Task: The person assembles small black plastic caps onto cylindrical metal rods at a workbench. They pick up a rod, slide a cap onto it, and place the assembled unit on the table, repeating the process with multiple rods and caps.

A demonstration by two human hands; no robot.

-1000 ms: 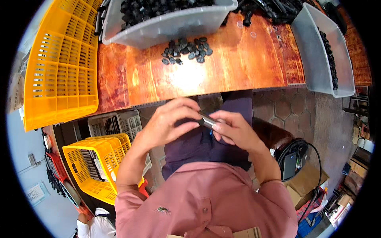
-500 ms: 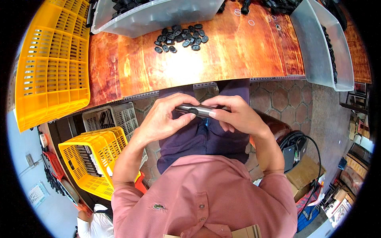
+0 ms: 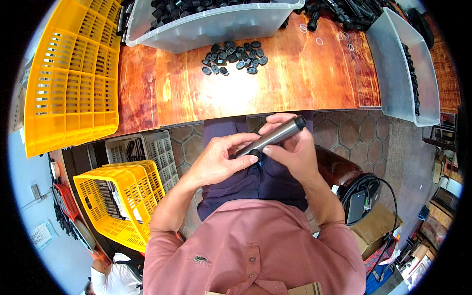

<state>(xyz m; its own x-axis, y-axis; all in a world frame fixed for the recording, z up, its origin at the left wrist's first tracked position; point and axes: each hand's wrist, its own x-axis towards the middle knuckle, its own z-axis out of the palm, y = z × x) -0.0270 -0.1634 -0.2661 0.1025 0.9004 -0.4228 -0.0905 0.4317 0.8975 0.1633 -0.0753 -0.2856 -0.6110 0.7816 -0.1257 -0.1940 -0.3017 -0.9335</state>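
Plainly, a grey tube point(image 3: 278, 137) is grasped by the fingers of both hands. By the left hand point(image 3: 218, 160) its lower-left end is pinched, thumb on the near side and fingertips on the far side, and that end is partly hidden. By the right hand point(image 3: 298, 151) the middle is held, the thumb pressed to the near side and the fingers bent over and behind the far side. From its satin sheen, a stiff, smooth, probably light metal or hard plastic body may be judged, not fragile but likely slippery if gripped dry, so it is best held around the shaft. The tube is slanted up to the right, with its black end cap point(image 3: 300, 122) jutting beyond the right fingers and a small black fitting point(image 3: 255, 153) set just beside the left thumb. All this is held over dark trousers point(image 3: 223, 189), near the table point(image 3: 167, 96). Beyond, small black oval pieces point(image 3: 240, 64) are scattered before a translucent bin point(image 3: 221, 30), with a yellow crate point(image 3: 73, 121) stood at the left and another translucent bin point(image 3: 396, 86) at the right.
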